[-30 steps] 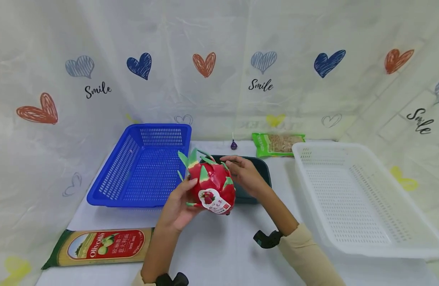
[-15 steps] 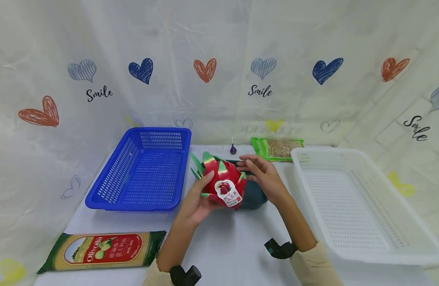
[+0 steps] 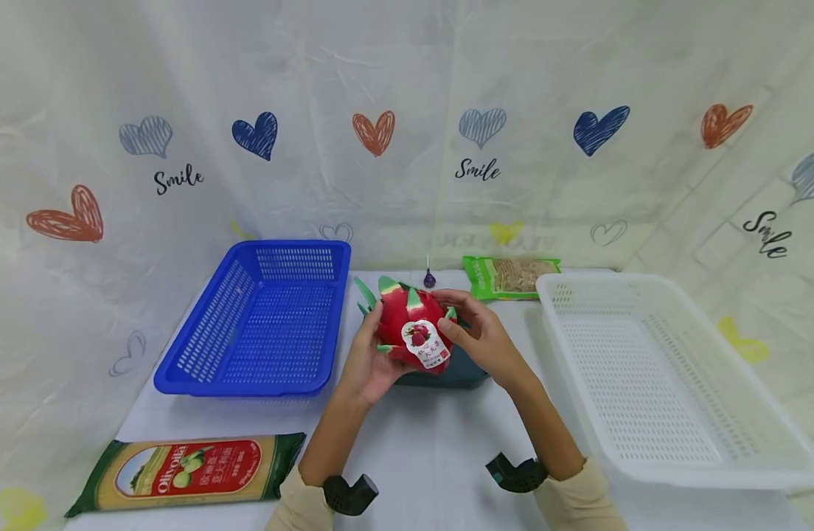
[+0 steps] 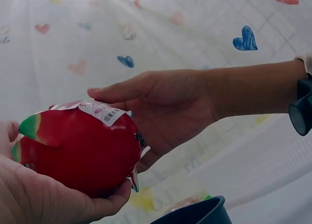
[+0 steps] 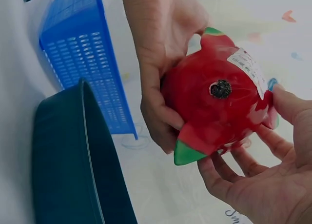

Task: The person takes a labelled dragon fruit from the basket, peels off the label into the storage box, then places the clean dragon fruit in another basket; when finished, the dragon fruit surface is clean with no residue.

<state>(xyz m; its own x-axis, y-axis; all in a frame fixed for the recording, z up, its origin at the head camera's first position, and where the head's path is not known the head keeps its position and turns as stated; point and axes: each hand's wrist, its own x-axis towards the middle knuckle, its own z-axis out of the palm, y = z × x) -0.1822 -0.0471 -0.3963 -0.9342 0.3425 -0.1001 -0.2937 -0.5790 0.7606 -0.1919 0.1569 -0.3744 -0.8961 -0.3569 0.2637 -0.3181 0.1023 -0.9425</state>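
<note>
Left hand (image 3: 363, 371) and right hand (image 3: 484, 343) grip one dragon fruit (image 3: 397, 321), raised near one teal tub (image 3: 460, 377); two baskets, one blue basket (image 3: 241, 388), one white basket (image 3: 719, 477), flank the tub on white-covered table (image 3: 433, 457) before heart-printed curtain (image 3: 420, 59).

We face a creased, softly lit white sheet (image 3: 414, 66) running from eight through twelve to three o'clock, printed with a red heart (image 3: 79, 215) at nine, black lettering (image 3: 477, 170) at one, a blue heart (image 3: 598, 131) at two and a yellow heart (image 3: 22, 509) at eight, round a white table (image 3: 440, 450) at six.
</note>
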